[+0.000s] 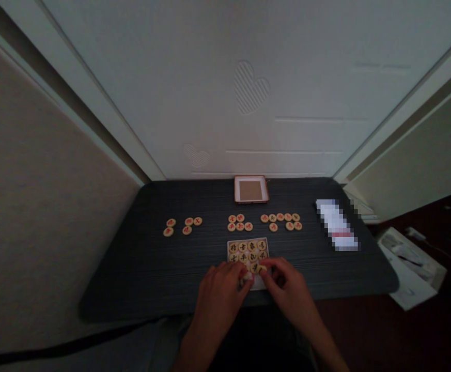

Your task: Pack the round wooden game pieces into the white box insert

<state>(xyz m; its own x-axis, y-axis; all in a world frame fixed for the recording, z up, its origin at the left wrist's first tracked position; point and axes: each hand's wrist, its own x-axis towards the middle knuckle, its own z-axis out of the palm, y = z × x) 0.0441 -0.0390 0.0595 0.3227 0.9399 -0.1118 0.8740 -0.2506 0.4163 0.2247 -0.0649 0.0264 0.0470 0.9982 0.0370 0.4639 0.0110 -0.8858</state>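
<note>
A shallow white box [229, 247] near the front of the dark table holds rows of round wooden Chinese chess pieces with black characters. My right hand [289, 284] pinches one such piece [262, 269] over the box's right side. Across from it, my left hand [221, 287] is closed over the box's lower left, thumb and fingers around a pale chess piece [247, 275] that is partly covered. My fingers hide much of the box's front rows. Farther back, red-character pieces lie in groups on the table, including a red piece [249, 226] just behind the box.
An orange-rimmed box lid [251, 201] lies at the back of the dark table [132, 279]. A blurred-out white packet [337, 225] lies on the right. Beyond the table's right edge, a white box [411, 268] is on the floor. A white door [210, 93] rises behind.
</note>
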